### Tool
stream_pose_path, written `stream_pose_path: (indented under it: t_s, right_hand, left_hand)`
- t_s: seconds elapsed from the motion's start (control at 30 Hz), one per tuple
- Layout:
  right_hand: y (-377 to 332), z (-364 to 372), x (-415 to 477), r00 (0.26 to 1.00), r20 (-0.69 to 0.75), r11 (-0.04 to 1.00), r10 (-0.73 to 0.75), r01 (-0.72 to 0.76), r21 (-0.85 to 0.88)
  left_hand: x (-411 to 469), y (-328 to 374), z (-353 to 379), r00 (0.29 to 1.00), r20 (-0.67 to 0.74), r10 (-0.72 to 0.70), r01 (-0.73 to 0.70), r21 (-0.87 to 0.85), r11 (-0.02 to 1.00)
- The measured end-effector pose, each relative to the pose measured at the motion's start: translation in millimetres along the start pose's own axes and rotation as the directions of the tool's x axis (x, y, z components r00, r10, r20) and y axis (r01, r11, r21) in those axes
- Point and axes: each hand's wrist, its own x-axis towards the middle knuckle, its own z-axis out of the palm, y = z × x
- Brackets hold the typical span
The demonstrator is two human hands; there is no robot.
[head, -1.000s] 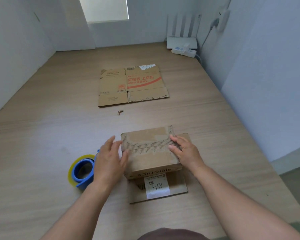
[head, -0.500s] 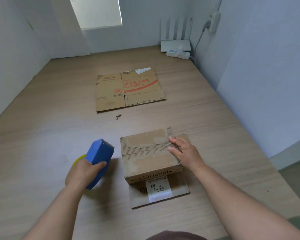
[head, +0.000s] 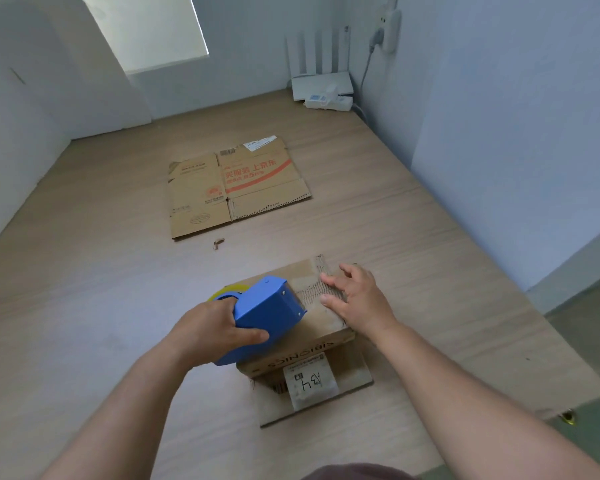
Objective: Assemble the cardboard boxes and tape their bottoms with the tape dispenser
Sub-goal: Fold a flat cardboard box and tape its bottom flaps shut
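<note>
Swung across from beside it, one blue tape dispenser (head: 264, 313), clamped in the left hand (head: 219, 332), now sits over the assembled cardboard box (head: 326, 336) by the tabletop (head: 84, 306) near edge, right hand (head: 359, 301) pressing it with spread fingers, a second, flattened box (head: 232, 188) mid-tabletop, one router (head: 321, 84) in the far right corner.

One wide-angle camera rides on the person's head, tipped forward and down across the bench (head: 84, 306); the left hand (head: 219, 329) and right hand (head: 361, 303) sit close beneath it; the far wall (head: 250, 57) lies well off.
</note>
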Motion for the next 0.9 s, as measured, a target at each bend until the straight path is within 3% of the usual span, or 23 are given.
stream_pose_path:
  t_s: [0.07,0.13,0.2,0.27,0.4,0.67,0.73,0.9]
  right_hand:
    - [-7,-3,0,0.992,-0.107,0.994,-0.073,0.063,-0.087]
    - [-17,-1,-1,0.959,-0.259,0.989,-0.115,0.135,0.061]
    - [-30,1,-5,0.983,-0.185,0.908,-0.01,0.087,0.41]
    - [-35,4,-6,1.0,-0.027,0.792,0.014,0.006,0.61]
    - [-36,2,-3,0.994,0.084,0.799,-0.072,0.007,0.601]
    - [-44,-1,-4,0.993,0.079,0.709,-0.091,0.009,0.705]
    - [-46,-4,-4,0.992,0.096,0.672,-0.078,-0.018,0.741]
    - [-43,0,-1,0.999,0.018,0.731,0.029,-0.034,0.682]
  left_hand:
    - [1,1,3,1.0,0.002,0.003,-0.003,0.048,0.999]
    - [1,1,5,1.0,0.0,0.001,-0.001,0.067,0.998]
    - [1,1,6,1.0,-0.006,0.003,-0.002,0.065,0.998]
    - [1,0,7,1.0,-0.012,0.007,-0.006,0.063,0.998]
    - [1,0,6,1.0,-0.013,0.011,-0.011,0.043,0.999]
    - [7,-7,-12,0.993,0.105,0.047,-0.036,-0.106,0.994]
    - [10,-4,-17,0.99,0.127,0.056,-0.042,-0.116,0.992]
    - [16,1,-22,0.983,0.177,0.052,-0.03,-0.124,0.992]
